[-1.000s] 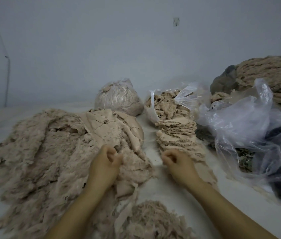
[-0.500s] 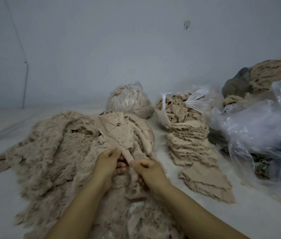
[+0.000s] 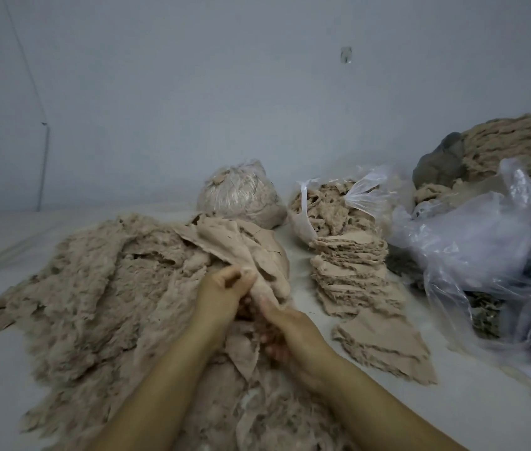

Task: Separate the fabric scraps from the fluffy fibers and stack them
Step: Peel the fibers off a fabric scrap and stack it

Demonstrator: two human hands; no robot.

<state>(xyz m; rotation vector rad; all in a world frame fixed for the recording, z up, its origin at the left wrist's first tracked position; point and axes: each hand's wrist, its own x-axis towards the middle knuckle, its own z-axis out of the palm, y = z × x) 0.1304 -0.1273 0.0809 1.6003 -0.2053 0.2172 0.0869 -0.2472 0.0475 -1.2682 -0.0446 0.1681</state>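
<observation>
Left hand (image 3: 222,292) and right hand (image 3: 285,330) both pinch one fabric scrap (image 3: 257,255), its long axis running away from the fingers; the stack (image 3: 352,271) lies nearer the right hand.

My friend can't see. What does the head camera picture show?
Two hands, left and right, grip a tan fabric scrap on a big fluffy fiber pile. A neat scrap stack stands to the right, with plastic bags of more fibers behind and beside it.
</observation>
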